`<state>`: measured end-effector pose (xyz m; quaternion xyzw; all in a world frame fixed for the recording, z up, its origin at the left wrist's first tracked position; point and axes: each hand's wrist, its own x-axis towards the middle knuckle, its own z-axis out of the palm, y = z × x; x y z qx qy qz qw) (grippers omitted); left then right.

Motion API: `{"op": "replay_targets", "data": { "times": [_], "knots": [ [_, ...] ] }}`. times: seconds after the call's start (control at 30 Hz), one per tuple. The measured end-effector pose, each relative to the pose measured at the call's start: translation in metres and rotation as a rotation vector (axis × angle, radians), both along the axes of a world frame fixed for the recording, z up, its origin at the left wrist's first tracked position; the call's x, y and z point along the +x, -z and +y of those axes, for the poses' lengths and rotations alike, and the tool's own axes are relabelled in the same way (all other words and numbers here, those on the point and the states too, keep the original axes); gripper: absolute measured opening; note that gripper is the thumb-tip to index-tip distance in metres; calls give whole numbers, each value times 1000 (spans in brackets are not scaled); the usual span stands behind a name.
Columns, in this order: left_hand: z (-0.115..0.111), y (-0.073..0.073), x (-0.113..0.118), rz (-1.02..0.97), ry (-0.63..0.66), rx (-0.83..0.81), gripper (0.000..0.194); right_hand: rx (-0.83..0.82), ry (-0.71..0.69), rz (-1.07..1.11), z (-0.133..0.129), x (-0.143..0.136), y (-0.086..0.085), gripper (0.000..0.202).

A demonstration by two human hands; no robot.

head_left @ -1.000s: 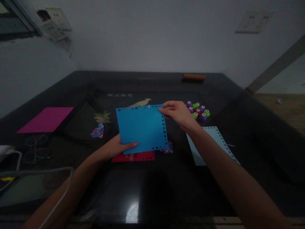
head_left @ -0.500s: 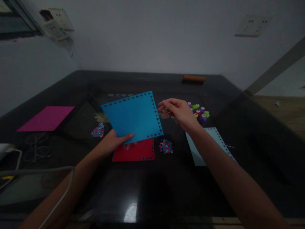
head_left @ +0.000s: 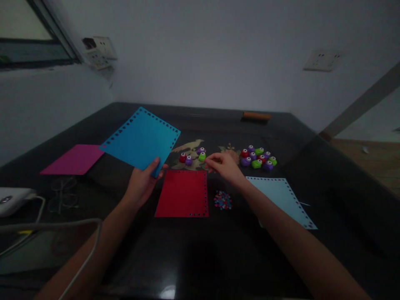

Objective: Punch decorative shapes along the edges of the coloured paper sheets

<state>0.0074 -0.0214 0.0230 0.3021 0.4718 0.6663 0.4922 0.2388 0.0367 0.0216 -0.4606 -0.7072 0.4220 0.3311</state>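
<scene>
My left hand (head_left: 144, 182) grips the lower corner of a blue sheet (head_left: 142, 137) edged with dark dots, held tilted above the table. Fingers pinched together, my right hand (head_left: 225, 166) is just right of a green googly-eyed piece (head_left: 202, 157); whether anything sits between its fingertips is too small to tell. Red and purple eyed pieces (head_left: 188, 161) are close by. Below lies a red sheet (head_left: 183, 193) with dots along its edges. A pile of small colourful bits (head_left: 223, 200) is at its right. Under my right forearm is a pale blue dotted sheet (head_left: 278, 193).
Several eyed pieces (head_left: 256, 163) cluster at the right. A pink sheet (head_left: 75, 159) lies at the left, above a coiled cable (head_left: 64, 193) and a white device (head_left: 14, 201). A brown roll (head_left: 256, 116) rests near the table's back edge.
The blue sheet has moved left and turned in my left hand, uncovering the red sheet and some eyed pieces. My right hand has moved slightly down in the view. The camera view has shifted.
</scene>
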Motion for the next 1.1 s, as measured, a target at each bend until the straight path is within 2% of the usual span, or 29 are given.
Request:
{"op": "replay_targets", "data": {
  "times": [0.23,0.37,0.43,0.73,0.97,1.03,1.1],
  "knots": [
    [0,9,4,-1,50,14,28,413,78,-489,20,-53,6,25],
    [-1,13,6,-16,89,27,28,498,50,-761,28,-85,8,31],
    [-1,14,7,-15,97,43,28,500,30,-818,30,-95,10,31],
    [-2,18,11,5,108,88,34,486,77,-848,38,-102,26,31],
    [-3,16,12,3,106,81,37,472,109,-772,31,-97,13,24],
    [-3,15,12,-11,112,72,39,457,118,-674,25,-89,8,25],
    [-4,15,13,-23,116,69,41,412,122,-456,18,-78,5,26]
  ]
}}
